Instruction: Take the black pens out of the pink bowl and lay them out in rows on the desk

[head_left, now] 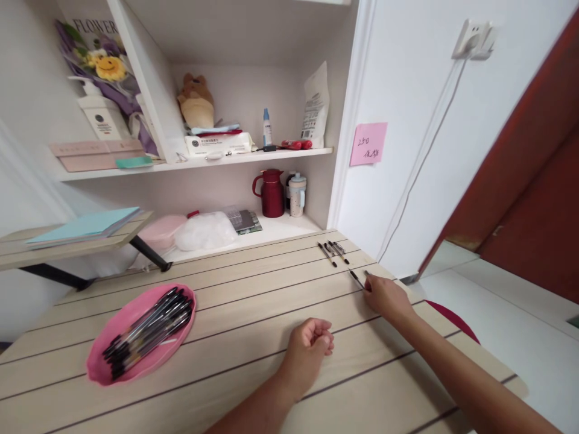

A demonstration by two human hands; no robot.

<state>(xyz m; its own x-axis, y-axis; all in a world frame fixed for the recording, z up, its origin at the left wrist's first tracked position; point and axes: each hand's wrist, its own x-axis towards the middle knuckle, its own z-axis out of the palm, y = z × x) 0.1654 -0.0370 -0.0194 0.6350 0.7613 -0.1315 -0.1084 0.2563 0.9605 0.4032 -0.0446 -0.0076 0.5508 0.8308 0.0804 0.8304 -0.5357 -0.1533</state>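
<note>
While right hand (375,293) pinches pen (356,278) near table edge (506,377) — left hand (310,352) unclenched; room between.

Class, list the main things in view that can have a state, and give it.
Left hand: half curled, empty
Right hand: fingertips at a pen, grip unclear
Pink tray: holding pens
Loose pens: lying on the tabletop
Red jug: upright
Blue-capped bottle: upright, capped
Plug: in socket
Pink note: stuck to wall

Pale striped table (244,337): pink tray (111,325) left, loose pens (327,254) right, black-legged stand (130,234) behind tray.
</note>
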